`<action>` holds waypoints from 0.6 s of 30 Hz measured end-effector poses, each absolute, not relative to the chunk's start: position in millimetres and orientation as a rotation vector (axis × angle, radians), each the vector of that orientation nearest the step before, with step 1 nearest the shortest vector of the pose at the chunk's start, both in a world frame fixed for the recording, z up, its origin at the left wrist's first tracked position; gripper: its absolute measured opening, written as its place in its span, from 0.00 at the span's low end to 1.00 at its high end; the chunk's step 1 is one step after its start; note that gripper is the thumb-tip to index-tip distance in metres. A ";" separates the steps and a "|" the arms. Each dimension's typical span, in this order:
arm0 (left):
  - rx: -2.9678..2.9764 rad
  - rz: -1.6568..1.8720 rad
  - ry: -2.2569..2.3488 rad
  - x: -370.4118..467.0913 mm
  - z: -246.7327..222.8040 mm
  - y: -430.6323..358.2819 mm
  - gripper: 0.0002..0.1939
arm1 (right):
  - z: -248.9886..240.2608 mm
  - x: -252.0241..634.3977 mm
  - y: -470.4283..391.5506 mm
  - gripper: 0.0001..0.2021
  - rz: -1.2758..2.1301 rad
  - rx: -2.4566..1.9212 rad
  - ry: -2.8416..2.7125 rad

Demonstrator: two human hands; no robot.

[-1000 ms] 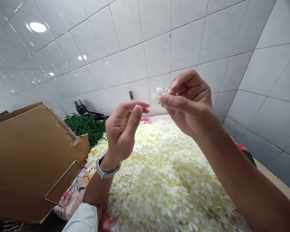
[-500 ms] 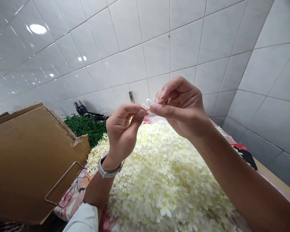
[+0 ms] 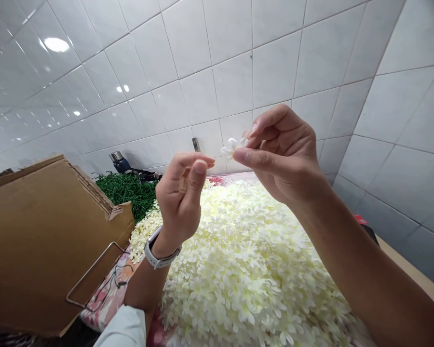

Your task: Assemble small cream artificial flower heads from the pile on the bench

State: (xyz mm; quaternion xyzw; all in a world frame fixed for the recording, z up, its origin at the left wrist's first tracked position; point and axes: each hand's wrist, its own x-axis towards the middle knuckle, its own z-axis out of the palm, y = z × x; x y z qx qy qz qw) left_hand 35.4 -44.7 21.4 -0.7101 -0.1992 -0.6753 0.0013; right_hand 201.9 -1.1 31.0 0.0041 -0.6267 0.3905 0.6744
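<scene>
A small white artificial flower [image 3: 230, 147] with rounded petals is pinched between the thumb and forefinger of my right hand [image 3: 285, 154], raised above the pile. My left hand [image 3: 181, 197], wearing a watch with a pale strap [image 3: 161, 258], is just to the left, apart from the flower. Its fingers reach forward past the thumb, and I see nothing held in them. Below both hands spreads a large heap of loose white and pale yellow artificial flowers [image 3: 246, 260].
At the left stands a cardboard box [image 3: 58, 241] with a bent metal wire frame [image 3: 88, 274] beside it. Behind it are a heap of green plastic stems [image 3: 128, 190] and a dark blue bottle [image 3: 119, 161]. A white tiled wall [image 3: 231, 86] closes off the back.
My left hand has let go of the flower and drawn slightly left. My right hand has moved up and right with the flower.
</scene>
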 end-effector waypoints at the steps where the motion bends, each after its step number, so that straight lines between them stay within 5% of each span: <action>1: -2.262 -2.090 -0.615 35.3 20.5 -44.6 0.07 | 30.8 201.4 -1.9 0.14 0.885 0.007 -1.415; 13: -2.567 -2.222 -0.568 35.6 19.6 -46.4 0.05 | 29.8 199.8 -5.2 0.16 0.946 0.027 -1.449; 18: -2.577 -1.953 -0.610 29.5 21.0 -47.3 0.05 | 31.0 203.7 -6.4 0.17 0.952 0.018 -1.493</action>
